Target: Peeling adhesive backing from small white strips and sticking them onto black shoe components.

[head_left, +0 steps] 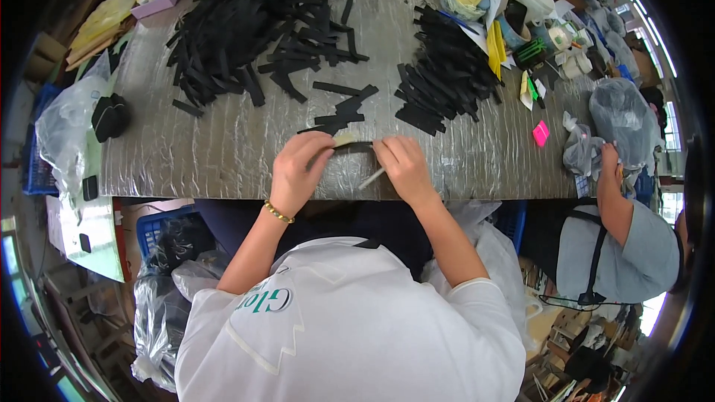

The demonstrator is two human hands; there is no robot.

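Near the table's front edge, my left hand (299,167) and my right hand (403,167) face each other. Both are closed on the ends of one short black strip (357,147), which spans the gap between them. At my left fingertips a pale yellowish piece (344,138) shows against the strip; whether it is part of it I cannot tell. From beneath my right hand a thin whitish stick (372,179) pokes out, its other end hidden. Just beyond my hands lie several loose black strips (347,106).
A large heap of black strips (238,26) covers the table's far left, and a flatter stack (447,74) lies right. Tapes, a cup and tools crowd the right edge near a pink block (541,133). Beside it, another person's hand (611,164) touches plastic bags (624,123).
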